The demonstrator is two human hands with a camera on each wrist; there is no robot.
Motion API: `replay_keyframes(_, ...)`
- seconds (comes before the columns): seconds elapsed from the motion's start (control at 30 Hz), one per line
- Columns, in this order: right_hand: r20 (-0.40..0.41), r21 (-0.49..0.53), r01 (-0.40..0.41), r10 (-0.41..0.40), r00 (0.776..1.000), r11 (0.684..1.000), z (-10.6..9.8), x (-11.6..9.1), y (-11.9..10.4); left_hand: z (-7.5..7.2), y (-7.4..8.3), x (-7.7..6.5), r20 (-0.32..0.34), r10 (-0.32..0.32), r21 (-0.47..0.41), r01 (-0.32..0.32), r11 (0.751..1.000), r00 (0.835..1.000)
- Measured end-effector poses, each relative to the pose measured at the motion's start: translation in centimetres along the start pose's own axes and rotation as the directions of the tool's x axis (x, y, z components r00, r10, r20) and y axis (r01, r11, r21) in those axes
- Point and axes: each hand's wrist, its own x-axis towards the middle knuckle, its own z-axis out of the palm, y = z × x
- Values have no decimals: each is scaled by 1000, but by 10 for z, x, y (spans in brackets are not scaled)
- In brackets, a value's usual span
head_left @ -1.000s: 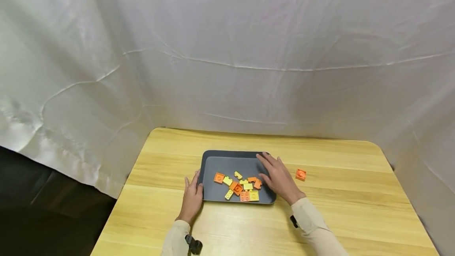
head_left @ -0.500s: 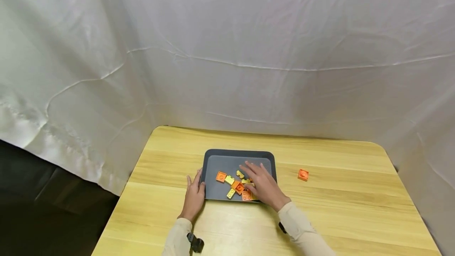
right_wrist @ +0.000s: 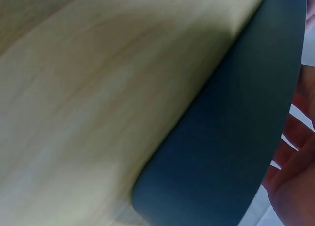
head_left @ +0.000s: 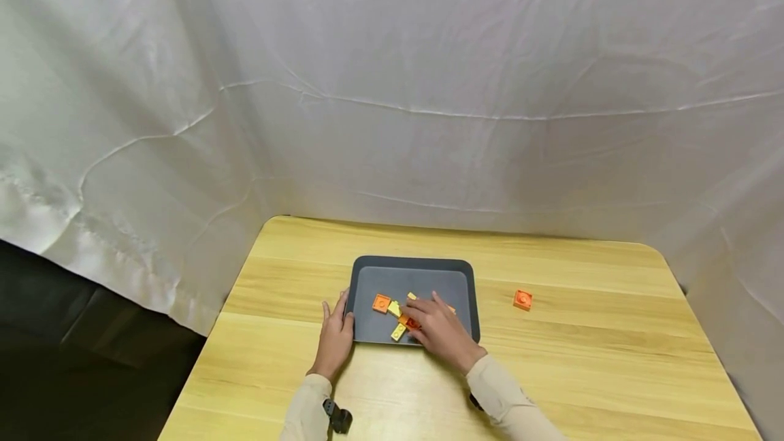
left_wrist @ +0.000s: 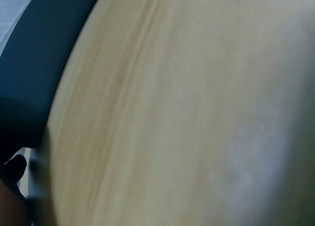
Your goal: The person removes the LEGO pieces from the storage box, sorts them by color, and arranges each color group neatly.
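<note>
A dark grey tray (head_left: 416, 263) lies on the wooden table with orange and yellow toy building bricks in it. My left hand (head_left: 333, 342) rests against the tray's left side, its thumb at the rim and its fingers along the outside. Over the bricks reaches my right hand (head_left: 444, 332), thumb and fingers spread to either side of an orange brick (head_left: 409, 322); whether they touch it is hidden. Near the fingertips lie a yellow brick (head_left: 394, 308) and a narrow yellow brick (head_left: 398, 333). Another orange brick (head_left: 381, 303) is farther left. The hand covers several others.
One orange brick (head_left: 523, 300) sits on the table (head_left: 588, 332) to the right of the tray. Pale cloth (head_left: 429, 87) hangs behind the table and along its sides.
My right hand has moved left and down from the tray's right rim to the bricks, its fingers lowering around an orange one. The left hand stays at the tray's left side.
</note>
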Motion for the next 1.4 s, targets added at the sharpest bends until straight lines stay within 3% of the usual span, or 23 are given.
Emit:
replay_keyframes(0.67,13,-66,-10,11,1000,998,3,2,-6,0,2,-2,-2,15,-1,-15,1000,1000)
replay_keyframes(0.83,7,-58,-8,8,1000,998,4,2,-7,-1,2,-3,1,4,-2,-4,1000,1000)
replay_keyframes(1.1,-73,-8,3,-3,997,1000,3,0,-8,-1,0,-2,-1,12,7,-12,1000,1000)
replay_keyframes(1.4,-99,43,-55,59,993,998,-2,-1,-6,-1,-2,-1,-9,5,8,-5,1000,1000)
